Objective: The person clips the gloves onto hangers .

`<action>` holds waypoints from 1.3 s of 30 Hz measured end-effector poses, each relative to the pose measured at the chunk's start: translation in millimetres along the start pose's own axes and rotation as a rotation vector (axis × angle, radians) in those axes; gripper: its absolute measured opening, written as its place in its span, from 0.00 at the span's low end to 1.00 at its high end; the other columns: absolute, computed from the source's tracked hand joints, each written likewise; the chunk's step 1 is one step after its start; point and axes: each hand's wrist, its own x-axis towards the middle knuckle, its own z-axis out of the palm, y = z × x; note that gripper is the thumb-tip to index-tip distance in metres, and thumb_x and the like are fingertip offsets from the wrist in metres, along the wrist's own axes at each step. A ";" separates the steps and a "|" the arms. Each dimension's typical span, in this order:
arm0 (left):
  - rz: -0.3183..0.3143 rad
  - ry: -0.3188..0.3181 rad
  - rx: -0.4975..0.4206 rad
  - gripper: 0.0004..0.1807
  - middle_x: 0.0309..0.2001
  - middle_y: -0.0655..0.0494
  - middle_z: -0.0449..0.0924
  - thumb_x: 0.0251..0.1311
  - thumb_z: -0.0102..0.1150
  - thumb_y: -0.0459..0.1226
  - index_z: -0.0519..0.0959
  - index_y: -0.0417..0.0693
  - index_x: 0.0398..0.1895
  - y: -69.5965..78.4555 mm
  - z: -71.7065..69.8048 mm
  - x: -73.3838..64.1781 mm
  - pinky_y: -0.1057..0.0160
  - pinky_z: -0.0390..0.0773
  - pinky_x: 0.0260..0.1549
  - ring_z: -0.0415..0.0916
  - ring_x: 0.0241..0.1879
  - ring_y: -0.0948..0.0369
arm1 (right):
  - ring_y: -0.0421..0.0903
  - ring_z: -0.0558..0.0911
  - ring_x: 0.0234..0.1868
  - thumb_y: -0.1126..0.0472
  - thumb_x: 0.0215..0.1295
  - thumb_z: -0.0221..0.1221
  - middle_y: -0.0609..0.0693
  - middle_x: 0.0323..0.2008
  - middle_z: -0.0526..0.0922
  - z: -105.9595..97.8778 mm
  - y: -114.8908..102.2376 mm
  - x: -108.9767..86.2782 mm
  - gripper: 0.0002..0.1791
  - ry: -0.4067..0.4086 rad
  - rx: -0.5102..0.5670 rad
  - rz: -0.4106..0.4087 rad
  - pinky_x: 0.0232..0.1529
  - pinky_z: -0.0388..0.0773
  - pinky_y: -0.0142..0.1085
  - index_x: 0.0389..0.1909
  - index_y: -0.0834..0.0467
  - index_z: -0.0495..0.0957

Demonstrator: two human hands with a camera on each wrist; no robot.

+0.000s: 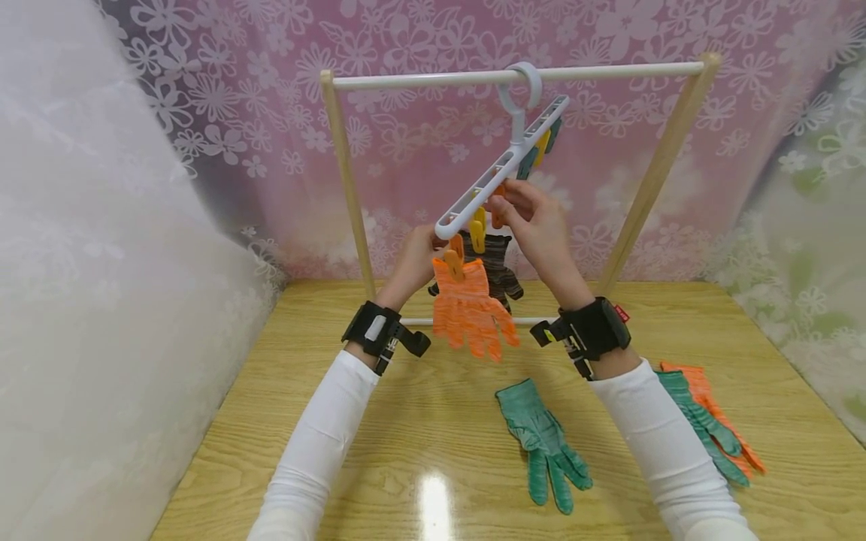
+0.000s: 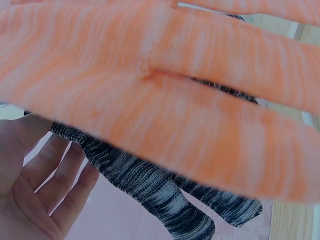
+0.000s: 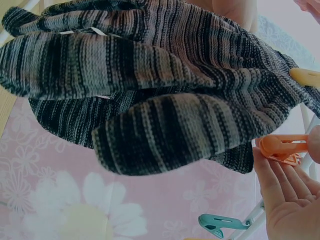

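Right hand (image 1: 544,229) pinches an orange clip (image 3: 276,145) just beside a cuff corner of the dark striped glove (image 1: 501,264), which hangs cuff up, fingers down, between that hand and the left hand (image 1: 414,261), under the hanger (image 1: 516,155) (left thumb tip hidden; whether it pinches, I cannot tell).

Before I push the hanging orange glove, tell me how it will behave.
The orange glove will probably swing, since it hangs from a clip at its cuff. Its thin, knitted fabric suggests flopping rather than stiffness. Looking flat and empty, it is likely light.
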 end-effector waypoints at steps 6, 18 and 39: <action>0.011 -0.015 -0.023 0.10 0.37 0.39 0.82 0.71 0.57 0.29 0.80 0.31 0.50 2.0 -0.4 0.4 0.62 0.70 0.29 0.72 0.28 0.54 | 0.36 0.84 0.36 0.60 0.75 0.59 0.65 0.53 0.84 1.9 -0.4 1.6 0.22 -0.002 0.032 -0.008 0.48 0.83 0.37 0.67 0.62 0.75; 0.060 -0.018 -0.093 0.10 0.22 0.51 0.68 0.72 0.55 0.28 0.79 0.32 0.51 0.1 4.8 -2.5 0.63 0.62 0.27 0.60 0.22 0.58 | 0.35 0.86 0.44 0.60 0.76 0.58 0.67 0.56 0.82 2.7 1.4 1.5 0.23 -0.011 0.121 0.030 0.54 0.83 0.37 0.67 0.63 0.74; 0.055 0.003 -0.139 0.05 0.24 0.46 0.72 0.71 0.55 0.27 0.80 0.32 0.38 5.0 6.2 -0.7 0.62 0.66 0.29 0.64 0.24 0.55 | 0.36 0.87 0.41 0.61 0.73 0.62 0.60 0.54 0.85 4.8 0.5 4.1 0.21 0.110 0.243 0.080 0.52 0.83 0.34 0.62 0.64 0.78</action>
